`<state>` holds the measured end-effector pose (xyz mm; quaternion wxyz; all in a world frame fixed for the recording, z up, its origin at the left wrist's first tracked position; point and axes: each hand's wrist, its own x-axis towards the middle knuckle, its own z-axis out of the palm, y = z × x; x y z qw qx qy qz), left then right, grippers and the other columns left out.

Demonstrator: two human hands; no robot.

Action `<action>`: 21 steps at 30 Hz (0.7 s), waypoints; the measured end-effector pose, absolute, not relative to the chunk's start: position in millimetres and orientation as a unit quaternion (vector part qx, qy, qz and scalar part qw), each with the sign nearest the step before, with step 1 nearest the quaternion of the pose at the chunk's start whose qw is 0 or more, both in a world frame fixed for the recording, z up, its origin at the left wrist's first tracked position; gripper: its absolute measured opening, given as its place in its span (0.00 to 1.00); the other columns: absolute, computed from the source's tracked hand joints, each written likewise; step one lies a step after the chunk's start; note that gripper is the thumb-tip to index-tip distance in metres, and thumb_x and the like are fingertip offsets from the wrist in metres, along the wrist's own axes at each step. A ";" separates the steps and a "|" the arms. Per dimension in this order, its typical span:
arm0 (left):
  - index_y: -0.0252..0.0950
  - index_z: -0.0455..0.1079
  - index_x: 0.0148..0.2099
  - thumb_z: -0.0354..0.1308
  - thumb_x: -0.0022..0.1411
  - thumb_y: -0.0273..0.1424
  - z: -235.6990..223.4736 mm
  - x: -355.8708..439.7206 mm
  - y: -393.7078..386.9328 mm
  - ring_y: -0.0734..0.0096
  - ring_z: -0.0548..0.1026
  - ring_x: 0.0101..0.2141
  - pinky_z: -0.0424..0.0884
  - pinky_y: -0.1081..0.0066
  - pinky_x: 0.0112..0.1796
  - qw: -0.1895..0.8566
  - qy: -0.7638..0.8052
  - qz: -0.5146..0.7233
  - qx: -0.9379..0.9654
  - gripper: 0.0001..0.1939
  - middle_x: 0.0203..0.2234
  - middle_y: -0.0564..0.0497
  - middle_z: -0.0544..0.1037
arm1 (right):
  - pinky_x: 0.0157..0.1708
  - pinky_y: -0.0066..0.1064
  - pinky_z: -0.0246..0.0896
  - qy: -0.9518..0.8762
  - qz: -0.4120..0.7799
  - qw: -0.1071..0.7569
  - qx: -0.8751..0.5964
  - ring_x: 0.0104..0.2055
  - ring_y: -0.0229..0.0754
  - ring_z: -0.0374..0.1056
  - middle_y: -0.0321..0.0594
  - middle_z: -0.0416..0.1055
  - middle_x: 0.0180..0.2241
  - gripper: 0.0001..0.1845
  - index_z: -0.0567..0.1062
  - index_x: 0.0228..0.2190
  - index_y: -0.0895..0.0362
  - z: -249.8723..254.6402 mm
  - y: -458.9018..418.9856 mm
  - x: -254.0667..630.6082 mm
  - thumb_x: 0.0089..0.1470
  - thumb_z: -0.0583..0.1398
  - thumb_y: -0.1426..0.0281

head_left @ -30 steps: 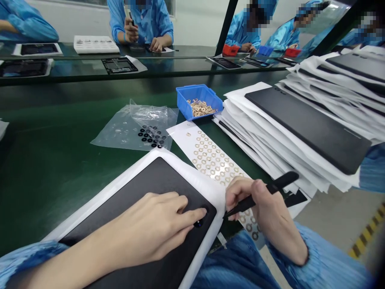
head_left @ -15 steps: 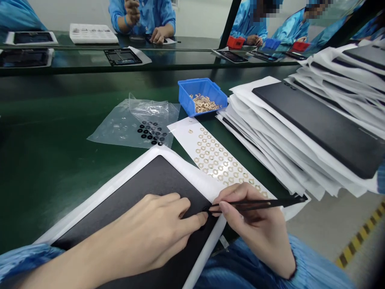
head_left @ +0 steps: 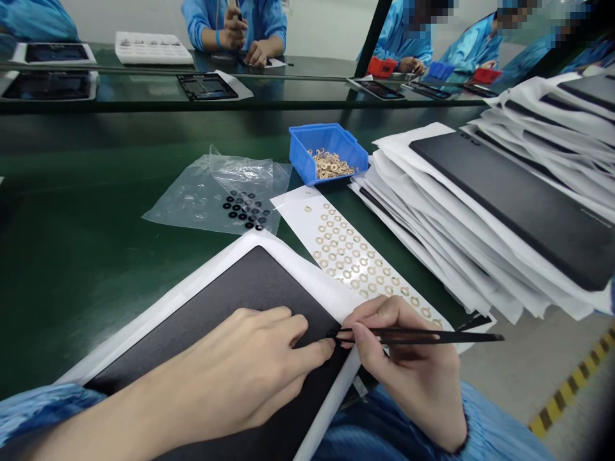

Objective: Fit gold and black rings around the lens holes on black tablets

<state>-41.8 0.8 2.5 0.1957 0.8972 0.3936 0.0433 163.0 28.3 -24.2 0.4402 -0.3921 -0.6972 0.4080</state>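
A flat black tablet back cover (head_left: 250, 282) lies on white sheeting in front of me. My left hand (head_left: 269, 365) rests palm down on it, holding nothing, its index fingertip pressed near the cover's right edge. Black tweezers (head_left: 432, 335) are pinched in my right hand (head_left: 403, 365). Their tips meet a small dark ring (head_left: 331, 333) on the cover, right beside that fingertip; the ring's details are too small to tell. Just beyond the cover, a white sheet (head_left: 293, 205) carries rows of pale ring stickers, partly behind my right hand.
A clear plastic bag (head_left: 182, 198) with black rings lies behind the cover. A blue bin (head_left: 302, 160) holds loose tan rings. Stacked covers with white sheets (head_left: 509, 192) rise on the right. Across the raised ledge, co-workers in blue (head_left: 269, 25) sit with tablet parts (head_left: 206, 86).
The rear end of the tweezers has swung slightly down and right, while their tips stay at the ring. My left hand keeps its place on the cover. The whole view has shifted slightly.
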 end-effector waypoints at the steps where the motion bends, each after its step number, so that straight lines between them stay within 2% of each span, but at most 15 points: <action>1: 0.45 0.57 0.56 0.47 0.66 0.26 2.4 -41.8 1.0 0.69 0.65 0.29 0.52 0.68 0.23 0.195 0.394 0.044 0.897 0.18 0.30 0.54 0.65 | 0.26 0.24 0.67 -0.699 0.403 0.441 -0.393 0.27 0.34 0.69 0.33 0.68 0.27 0.08 0.67 0.26 0.55 -24.0 27.7 162.4 0.52 0.59 0.79; 5: 0.44 0.58 0.56 0.48 0.65 0.26 2.7 -41.4 1.1 0.69 0.65 0.29 0.52 0.68 0.23 0.191 0.392 0.046 0.898 0.18 0.30 0.54 0.64 | 0.26 0.23 0.64 -0.701 0.385 0.446 -0.402 0.27 0.33 0.68 0.32 0.68 0.26 0.09 0.67 0.25 0.55 -23.5 26.2 160.7 0.52 0.58 0.80; 12: 0.44 0.59 0.55 0.47 0.66 0.26 2.3 -40.3 2.5 0.68 0.65 0.30 0.52 0.68 0.23 0.188 0.393 0.047 0.899 0.16 0.30 0.54 0.65 | 0.26 0.25 0.67 -0.676 0.432 0.438 -0.405 0.26 0.33 0.69 0.32 0.68 0.26 0.08 0.66 0.25 0.55 -28.7 31.5 163.5 0.54 0.58 0.78; 21: 0.44 0.60 0.54 0.47 0.66 0.26 2.5 -41.6 0.5 0.69 0.65 0.29 0.51 0.68 0.23 0.190 0.393 0.052 0.898 0.16 0.30 0.54 0.65 | 0.25 0.24 0.67 -0.691 0.426 0.414 -0.411 0.26 0.34 0.69 0.33 0.68 0.27 0.07 0.68 0.26 0.55 -24.7 32.9 164.1 0.54 0.58 0.77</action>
